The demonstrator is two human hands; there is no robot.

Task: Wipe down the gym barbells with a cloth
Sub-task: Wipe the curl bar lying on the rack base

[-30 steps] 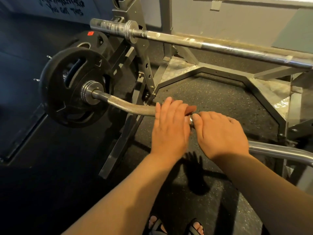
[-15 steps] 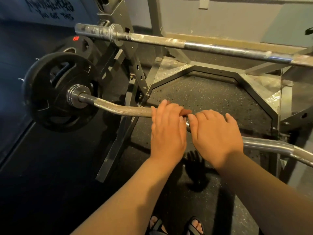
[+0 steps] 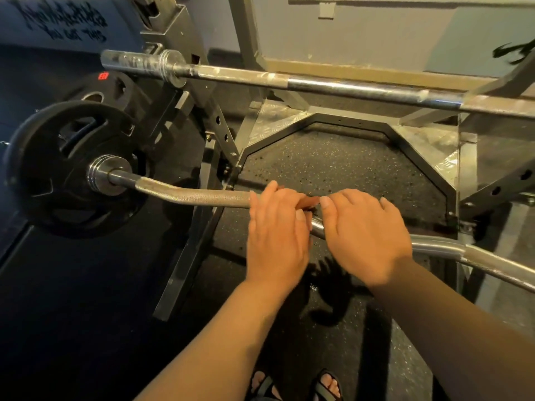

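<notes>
A bent, knurled curl bar [image 3: 197, 195] runs from a black weight plate [image 3: 58, 169] at the left across to the lower right. My left hand [image 3: 276, 230] lies over the middle of it, fingers curled over a reddish-brown cloth [image 3: 310, 201] wrapped on the bar. Only a small piece of cloth shows between my hands. My right hand [image 3: 366, 235] rests on the bar just right of the cloth, fingers stretched forward, the index tip touching the cloth. A straight steel barbell [image 3: 318, 83] sits higher up on the rack.
The grey steel rack frame [image 3: 318, 118] stands behind the bars, its base around speckled rubber flooring. A slanted rack upright [image 3: 199, 235] passes under the curl bar left of my hands. More black plates [image 3: 121, 91] hang at the back left. My sandalled feet [image 3: 295, 386] are at the bottom.
Both hands, with the cloth, have slid a little along the curl bar away from the plate. The view has shifted, so the plate sits further left.
</notes>
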